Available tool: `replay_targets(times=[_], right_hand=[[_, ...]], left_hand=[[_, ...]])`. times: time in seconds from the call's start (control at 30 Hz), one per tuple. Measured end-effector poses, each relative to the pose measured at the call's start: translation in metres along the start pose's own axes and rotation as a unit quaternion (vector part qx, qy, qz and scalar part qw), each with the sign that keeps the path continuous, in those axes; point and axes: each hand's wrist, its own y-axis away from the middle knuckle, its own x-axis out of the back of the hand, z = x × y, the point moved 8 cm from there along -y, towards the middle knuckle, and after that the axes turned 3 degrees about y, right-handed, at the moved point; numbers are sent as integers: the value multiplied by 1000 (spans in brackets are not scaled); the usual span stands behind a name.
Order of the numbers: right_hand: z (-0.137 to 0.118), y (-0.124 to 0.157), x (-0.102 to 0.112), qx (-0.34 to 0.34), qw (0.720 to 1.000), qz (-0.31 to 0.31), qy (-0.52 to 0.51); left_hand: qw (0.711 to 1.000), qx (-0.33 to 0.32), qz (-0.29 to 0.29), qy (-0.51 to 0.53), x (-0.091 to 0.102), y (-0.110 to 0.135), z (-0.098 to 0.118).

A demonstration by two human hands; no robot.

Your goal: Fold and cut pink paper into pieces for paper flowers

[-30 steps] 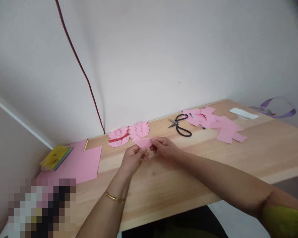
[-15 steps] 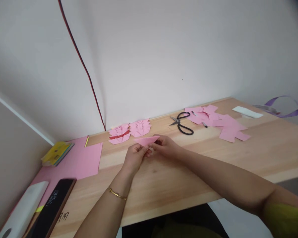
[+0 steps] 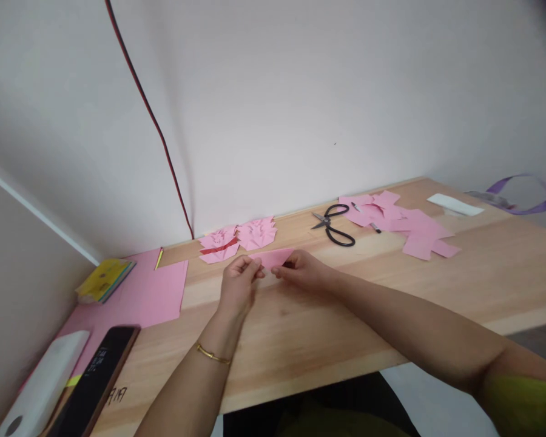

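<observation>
A small folded piece of pink paper (image 3: 275, 257) is held up between both hands, just above the wooden table. My left hand (image 3: 239, 280) pinches its left end between thumb and fingers. At its right end, my right hand (image 3: 306, 271) grips it with the thumb in front and fingers partly behind. The paper's lower edge is partly covered by my fingers. Right behind it lie two pleated pink paper pieces (image 3: 257, 233), the left one with a red strip (image 3: 219, 246) across it.
Black-handled scissors (image 3: 327, 223) lie right of my hands, beside scattered pink paper pieces (image 3: 421, 224). Pink sheets (image 3: 159, 294) sit at the left under a yellow packet (image 3: 102, 280). A dark phone (image 3: 97, 376) and a white device (image 3: 48, 385) occupy the near left corner of the table.
My left hand has shifted slightly left, away from the right hand. The paper's outline has gone from a pointed triangle to a wider band between the hands.
</observation>
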Motion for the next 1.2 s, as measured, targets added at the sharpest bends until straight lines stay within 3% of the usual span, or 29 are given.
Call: replay_targets(times=[0.17,0.27,0.4,0.5,0.67,0.8,0.9,1.07,1.2], right_hand=[[8,0,3,-25,1000,6,-5],[13,1,8,-44,998,37,4],[11,1,4,-37,999,26,-4],[5,-1,3,-8,1000,19,-19],[5,-1,26,5,993,113,28],[9,-1,22,3,995,91,-37],[8,0,15,-2,995,72,-64],[-1,1,12,-4,999,38,-23],[-3,2,15,-10,999,41,16]], left_hand=[[993,-41,30,107,15,-9,16],[988,-27,27,150,15,-11,13],[996,57,-50,52,-4,-6,-13],[999,30,-35,-26,-1,-4,-16],[999,25,-7,-39,8,-6,-7],[997,41,-46,54,-5,-3,-7],[994,52,-65,66,-14,0,-11],[997,53,-18,53,-9,1,-12],[992,76,-61,83,-16,2,-14]])
